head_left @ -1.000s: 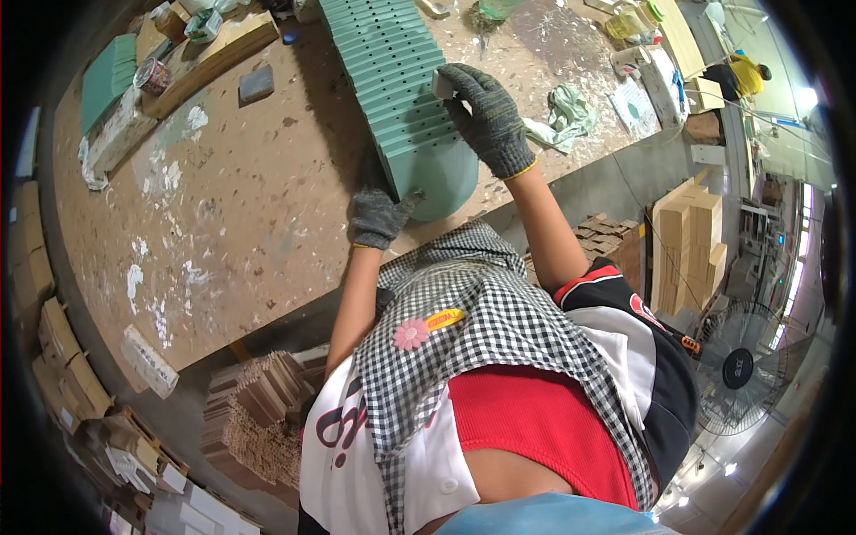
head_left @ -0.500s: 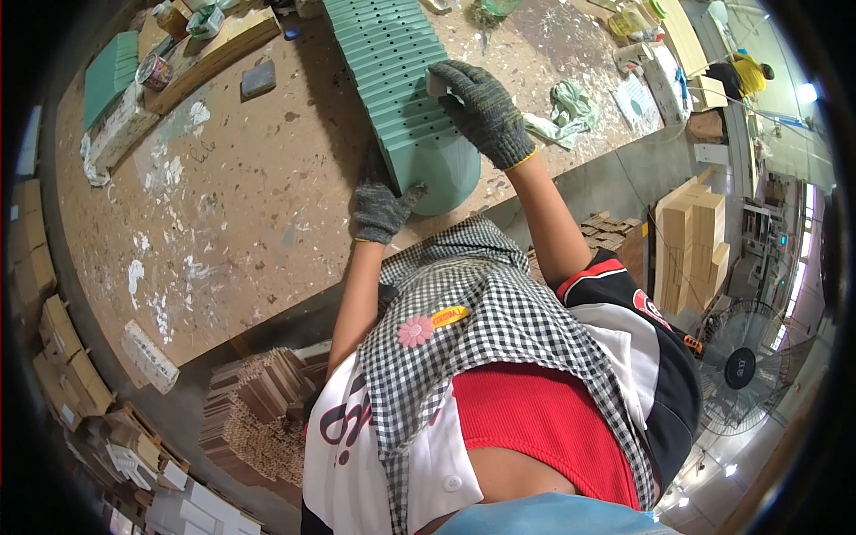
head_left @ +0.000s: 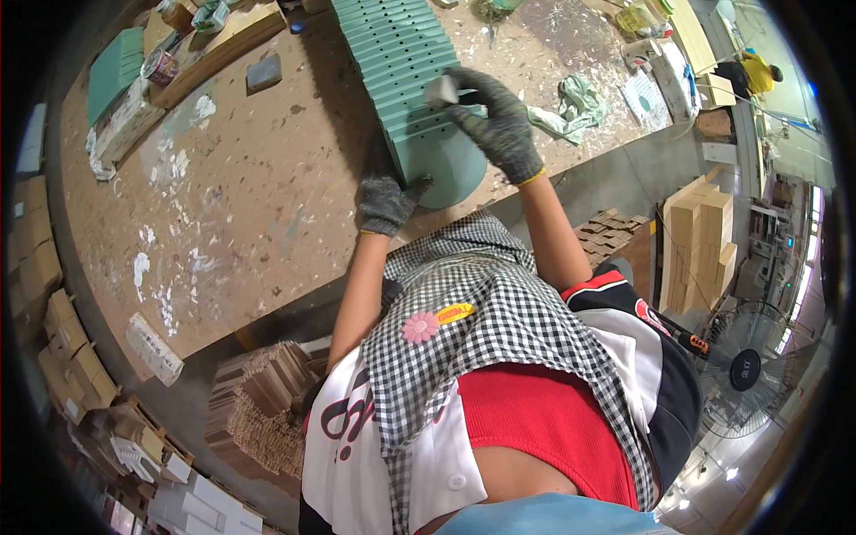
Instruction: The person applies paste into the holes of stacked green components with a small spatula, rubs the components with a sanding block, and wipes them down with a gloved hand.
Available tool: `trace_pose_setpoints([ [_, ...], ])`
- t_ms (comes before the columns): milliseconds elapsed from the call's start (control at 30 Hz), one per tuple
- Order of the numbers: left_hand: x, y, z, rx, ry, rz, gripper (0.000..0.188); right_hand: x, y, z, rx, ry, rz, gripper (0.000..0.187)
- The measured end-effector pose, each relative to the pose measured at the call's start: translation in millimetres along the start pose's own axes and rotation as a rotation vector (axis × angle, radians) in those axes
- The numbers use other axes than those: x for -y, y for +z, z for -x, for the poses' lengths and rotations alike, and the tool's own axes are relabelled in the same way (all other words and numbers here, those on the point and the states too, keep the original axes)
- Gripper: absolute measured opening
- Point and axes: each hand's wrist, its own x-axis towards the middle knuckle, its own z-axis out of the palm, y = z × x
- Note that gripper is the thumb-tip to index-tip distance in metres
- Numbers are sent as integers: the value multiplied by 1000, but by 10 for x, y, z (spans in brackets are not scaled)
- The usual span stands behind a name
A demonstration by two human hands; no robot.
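A fanned row of green painted boards [head_left: 397, 62] with small dark holes lies across the workbench, the nearest one showing a rounded end [head_left: 450, 169]. My left hand [head_left: 389, 205], in a dark grey knitted glove, grips the near left edge of this front board. Its thumb rests on the board's face, while the other fingers are partly hidden at the side. Above the boards' right side is my right hand [head_left: 501, 125], gloved alike, with a small pale block [head_left: 440, 92] pinched between thumb and fingers. Whether the block touches a board is hard to tell.
A pale green rag [head_left: 575, 107] lies right of the boards on the paint-spotted workbench [head_left: 223, 214]. Timber pieces [head_left: 218, 58], a can [head_left: 160, 67] and a grey square pad [head_left: 264, 74] sit to the left. A fan [head_left: 745, 369] stands at right; a person in yellow [head_left: 758, 74] is far off.
My right hand has drawn the pale block away from the boards' right edge, over their faces, and its fingers are more arched. My left hand keeps its hold on the front board.
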Motion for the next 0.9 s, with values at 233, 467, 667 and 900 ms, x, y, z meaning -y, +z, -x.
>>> trace_pose_setpoints([
  [233, -16, -25, -36, -21, 141, -3, 105, 246, 336, -289, 89, -404, 425, 49],
  [467, -16, -75, -22, -121, 214, 70, 103, 295, 523, -352, 294, -499, 586, 51],
  [667, 36, -62, -40, -103, 179, 69, 105, 280, 526, -417, 284, -520, 639, 52],
  [900, 75, -32, -13, -66, 145, 10, 108, 321, 497, -469, 92, -509, 539, 46],
])
